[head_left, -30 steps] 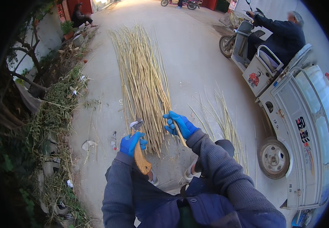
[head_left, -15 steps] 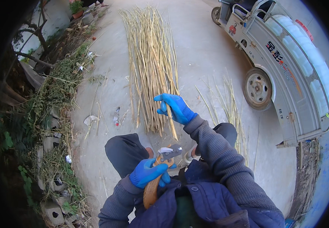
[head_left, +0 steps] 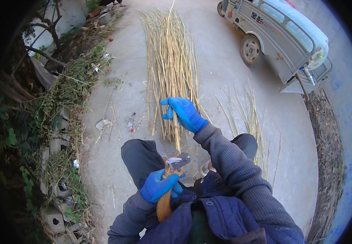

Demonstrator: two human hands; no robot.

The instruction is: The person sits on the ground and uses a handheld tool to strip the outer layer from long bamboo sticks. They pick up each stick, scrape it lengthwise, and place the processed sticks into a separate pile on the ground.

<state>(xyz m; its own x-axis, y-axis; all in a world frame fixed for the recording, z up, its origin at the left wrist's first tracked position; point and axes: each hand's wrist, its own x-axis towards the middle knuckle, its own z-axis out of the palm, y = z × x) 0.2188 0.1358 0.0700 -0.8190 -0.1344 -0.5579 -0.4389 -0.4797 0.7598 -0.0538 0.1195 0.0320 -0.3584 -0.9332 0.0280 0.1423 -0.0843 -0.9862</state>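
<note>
Both hands are in blue gloves here, person sitting low on the concrete with knees up. The right hand (head_left: 185,113) is stretched out in front with its fingers curled snug around a single pale stalk (head_left: 175,122), gripping it partway along so the near end runs back toward the lap. The left hand (head_left: 159,186) is down close to the body, fingers closed around the wooden handle of a knife (head_left: 171,179), with the short metal blade poking out above the glove and sitting right at the near end of that stalk; can't quite tell if the blade is actually touching it. Straight ahead, past the right hand, there's a big pile of stalks (head_left: 170,61) laid lengthwise on the ground, and a thinner scatter of loose stalks (head_left: 247,118) off to the right beside the person's knee. A small light-coloured utility vehicle (head_left: 279,38) is parked at the upper right, well away from the pile. On the left, a weedy verge (head_left: 62,105) with bits of litter and some concrete blocks runs along the edge of the paving.
</note>
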